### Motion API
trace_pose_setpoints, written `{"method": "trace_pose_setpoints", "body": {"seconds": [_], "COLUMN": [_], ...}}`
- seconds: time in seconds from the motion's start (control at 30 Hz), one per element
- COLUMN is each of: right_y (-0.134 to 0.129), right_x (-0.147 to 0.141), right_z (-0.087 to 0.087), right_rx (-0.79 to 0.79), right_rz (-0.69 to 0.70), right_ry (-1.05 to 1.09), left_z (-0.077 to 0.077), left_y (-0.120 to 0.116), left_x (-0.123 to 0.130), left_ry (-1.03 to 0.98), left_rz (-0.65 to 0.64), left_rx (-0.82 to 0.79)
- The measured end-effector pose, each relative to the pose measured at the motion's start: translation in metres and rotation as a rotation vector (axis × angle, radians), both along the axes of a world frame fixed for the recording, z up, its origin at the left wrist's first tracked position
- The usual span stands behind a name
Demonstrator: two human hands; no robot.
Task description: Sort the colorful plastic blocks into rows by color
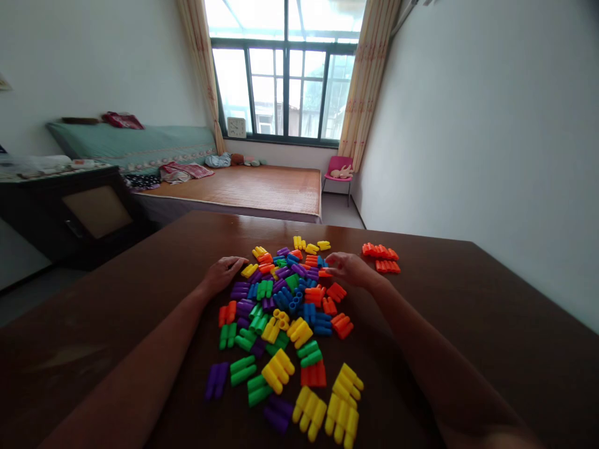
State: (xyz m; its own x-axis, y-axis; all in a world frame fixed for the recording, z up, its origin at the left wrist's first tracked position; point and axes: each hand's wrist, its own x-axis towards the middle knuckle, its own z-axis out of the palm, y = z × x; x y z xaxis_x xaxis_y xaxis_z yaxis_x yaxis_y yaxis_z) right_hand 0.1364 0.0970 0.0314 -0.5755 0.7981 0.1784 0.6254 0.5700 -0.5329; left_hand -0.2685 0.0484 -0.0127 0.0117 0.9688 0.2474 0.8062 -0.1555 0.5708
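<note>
A pile of plastic building blocks shaped like joined tubes, in several colours, lies spread over the brown table [435, 268]. At the pile's far left edge, my left hand [224, 274] rests low with its fingers stretched towards a yellow block [249, 270]. Across the pile, my right hand [349, 268] has its fingers bent, with an orange block [324, 273] at the fingertips. Blue blocks [321, 262] lie just beyond those fingers. Nearer to me are green blocks [243, 370], purple blocks [216, 380] and larger yellow blocks [309, 411].
Joined orange blocks [380, 251] and another orange group [387, 267] sit apart, right of my right hand. Behind the table stand a bed [262, 187] and a pink chair [336, 165] under a window. A dark cabinet [93, 206] is at the left.
</note>
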Motion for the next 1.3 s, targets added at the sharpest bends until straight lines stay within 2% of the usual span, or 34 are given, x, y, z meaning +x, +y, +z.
{"method": "trace_pose_setpoints", "body": {"seconds": [0.07,0.2,0.27,0.33,0.47,0.53,0.63,0.7,0.8,0.87,0.97,1.03,1.2,1.3], "right_y": [-0.01,-0.026,-0.026,-0.02,0.0,0.008,0.012,0.009,0.002,-0.001,-0.001,0.001,0.003,0.002], "right_x": [-0.01,-0.03,-0.03,-0.022,0.007,0.019,0.024,0.018,0.005,0.0,0.004,0.009,0.008,0.002], "right_z": [0.009,0.015,0.014,0.013,0.014,0.014,0.01,0.007,0.007,0.009,0.011,0.009,-0.002,-0.006], "right_rx": [0.066,-0.084,-0.147,-0.27,-0.616,-0.686,-0.64,-0.595,-0.568,-0.486,-0.286,-0.237,-0.226,-0.151], "right_rz": [0.032,0.277,0.329,0.323,0.26,0.212,0.103,0.082,0.204,0.243,0.11,0.039,0.02,0.034], "right_ry": [-0.006,-0.123,-0.094,0.054,0.382,0.449,0.439,0.389,0.281,0.204,0.084,0.008,-0.038,-0.091], "left_z": [0.001,0.002,0.003,0.004,0.007,0.008,0.007,0.004,-0.002,-0.005,-0.007,-0.006,-0.006,-0.004], "left_y": [0.0,-0.002,-0.002,-0.003,-0.004,-0.004,-0.004,-0.002,0.001,0.003,0.003,0.002,0.002,0.005], "left_x": [0.001,0.002,0.002,0.003,0.004,0.004,0.003,0.001,-0.003,-0.005,-0.005,-0.004,0.001,0.011], "left_ry": [0.002,-0.006,-0.016,-0.022,-0.035,-0.047,-0.052,-0.047,-0.043,-0.04,-0.026,-0.015,-0.024,-0.009], "left_rz": [0.003,0.011,0.011,0.01,0.007,0.008,0.004,-0.003,-0.009,-0.016,-0.02,-0.022,0.001,-0.063], "left_rx": [-0.001,-0.004,-0.009,-0.012,-0.009,-0.005,0.0,-0.002,-0.008,-0.006,0.007,0.013,0.104,0.2]}}
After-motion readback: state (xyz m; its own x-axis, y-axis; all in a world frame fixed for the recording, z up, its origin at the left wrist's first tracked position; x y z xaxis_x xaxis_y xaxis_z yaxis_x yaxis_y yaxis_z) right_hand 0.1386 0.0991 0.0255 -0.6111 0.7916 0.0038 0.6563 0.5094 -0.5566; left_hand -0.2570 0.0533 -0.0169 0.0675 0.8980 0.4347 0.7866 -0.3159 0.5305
